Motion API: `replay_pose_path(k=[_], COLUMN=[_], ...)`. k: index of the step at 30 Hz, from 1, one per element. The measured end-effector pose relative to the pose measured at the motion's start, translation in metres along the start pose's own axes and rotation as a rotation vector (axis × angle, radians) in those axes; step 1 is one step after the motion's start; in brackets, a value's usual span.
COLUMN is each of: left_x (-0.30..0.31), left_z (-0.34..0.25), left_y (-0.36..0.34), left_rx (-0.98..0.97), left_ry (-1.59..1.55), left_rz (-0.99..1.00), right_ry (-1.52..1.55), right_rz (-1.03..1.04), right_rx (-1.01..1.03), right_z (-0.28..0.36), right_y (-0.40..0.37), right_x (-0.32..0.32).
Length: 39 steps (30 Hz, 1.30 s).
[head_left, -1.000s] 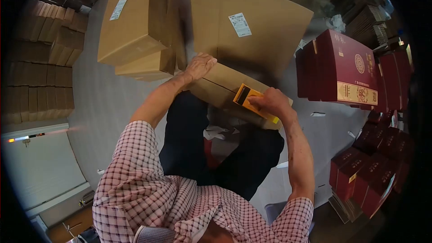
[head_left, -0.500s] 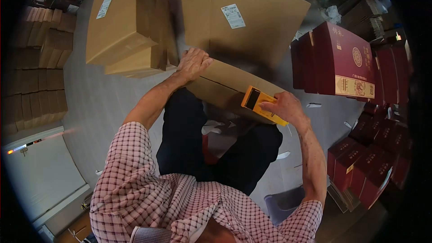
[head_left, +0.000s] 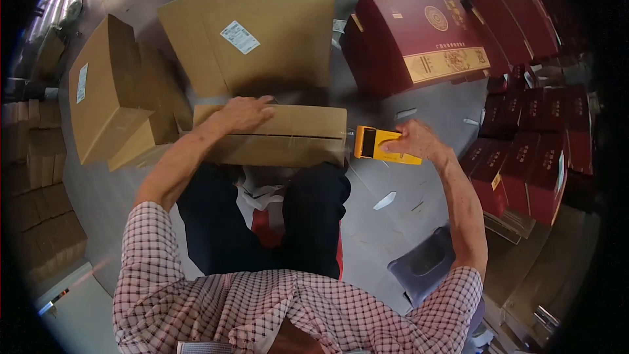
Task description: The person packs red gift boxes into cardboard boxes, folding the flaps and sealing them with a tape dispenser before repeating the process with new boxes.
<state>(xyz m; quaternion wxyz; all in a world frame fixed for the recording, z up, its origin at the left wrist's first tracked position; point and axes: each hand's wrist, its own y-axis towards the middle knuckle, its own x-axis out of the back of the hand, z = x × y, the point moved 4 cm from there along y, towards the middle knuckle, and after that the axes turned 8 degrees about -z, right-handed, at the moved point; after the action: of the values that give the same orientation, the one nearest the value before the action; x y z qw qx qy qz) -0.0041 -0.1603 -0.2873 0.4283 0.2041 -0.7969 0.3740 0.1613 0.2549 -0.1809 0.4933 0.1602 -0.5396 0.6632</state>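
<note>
A narrow brown cardboard box [head_left: 301, 132] lies across my knees, a dark seam running along its side facing up. My left hand [head_left: 246, 115] rests on the box's left half, fingers stretched over the far edge. Just past the right end of the box, my right hand [head_left: 419, 140] is closed around a yellow tape dispenser [head_left: 393, 147] with a black opening facing the box. A faint clear strip, apparently tape, shows between the dispenser and the box end.
Beyond stand a large labelled carton [head_left: 275, 33] and more cartons [head_left: 98, 92] on the left. A big maroon gift box [head_left: 419, 39] and stacked maroon boxes [head_left: 524, 177] are at right. A grey-blue stool [head_left: 426, 262] and paper scraps [head_left: 385, 200] are on the floor.
The view has turned right. The box now lies level instead of slanting. My right hand has moved the dispenser from over the box to beyond its right end; my left hand's fingers have straightened.
</note>
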Motion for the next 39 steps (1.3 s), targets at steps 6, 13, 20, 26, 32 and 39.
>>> replay_pose_path(k=[6,13,20,26,32,39], left_x=[0.004,-0.008,-0.017,-0.010,-0.007,-0.020], left_z=[-0.131,-0.132,-0.131,-0.137,-0.146,-0.153], left_y=[0.046,0.044,0.049,0.048,0.042,0.042], left_rx=[-0.077,-0.043,-0.074,-0.046,-0.025,-0.159], left_ry=[-0.122,-0.130,0.016,0.101,0.109,-0.047], left_rz=[0.071,0.037,-0.064,-0.020,-0.033,-0.091], right_ry=[0.118,-0.021,0.097,0.130,0.103,0.135], right_rz=[-0.026,-0.002,0.017,-0.005,0.054,-0.051], right_rx=[0.054,0.008,-0.030,-0.009,-0.042,0.010], right_z=[-0.001,-0.037,-0.049,-0.057,-0.051,-0.057], right_y=[-0.010,-0.004,0.000,0.013,0.015,0.027], right_x=[0.000,0.007,-0.001,-0.012,-0.021,-0.038])
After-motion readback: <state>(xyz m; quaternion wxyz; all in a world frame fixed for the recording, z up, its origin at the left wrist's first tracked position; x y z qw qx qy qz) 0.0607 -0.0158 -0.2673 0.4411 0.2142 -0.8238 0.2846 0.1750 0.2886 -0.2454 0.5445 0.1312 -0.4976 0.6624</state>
